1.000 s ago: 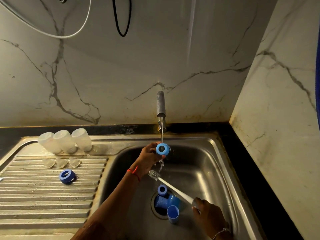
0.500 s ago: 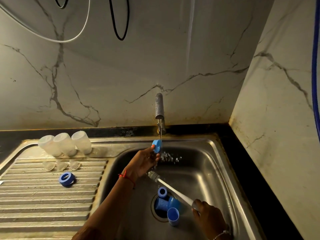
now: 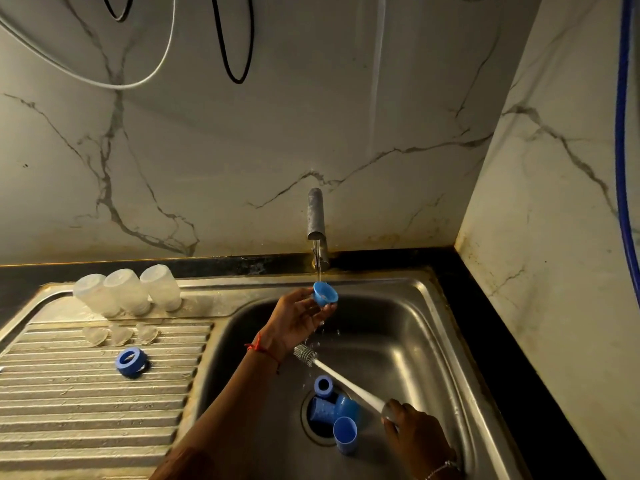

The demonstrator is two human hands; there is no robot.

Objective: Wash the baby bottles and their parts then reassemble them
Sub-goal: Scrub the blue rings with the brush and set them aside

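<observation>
Stainless steel sink point(image 3: 433, 341) seen from above, set against a white marble wall point(image 3: 207, 150), with a thin stream of water running from the tap point(image 3: 316, 216). The left hand point(image 3: 294, 320), a red thread at its wrist, pinches a blue screw collar point(image 3: 325, 294) in its fingertips directly under the stream, above the basin. The right hand point(image 3: 415, 434), low in the basin, has its fingers curled around the white handle of a bottle brush point(image 3: 346, 382), whose bristled head points up toward the left wrist without clearly touching it. Over the drain lies a cluster of blue caps point(image 3: 325, 410) with a smaller blue ring point(image 3: 323, 385) just behind them. On the ribbed drainboard point(image 3: 86, 410) to the left, three clear baby bottles point(image 3: 126, 291) sit side by side at the back edge. Just in front of them are three clear teats point(image 3: 119, 334), and nearer still another blue collar point(image 3: 131, 362). Black and white cables point(image 3: 235, 64) hang on the wall.
</observation>
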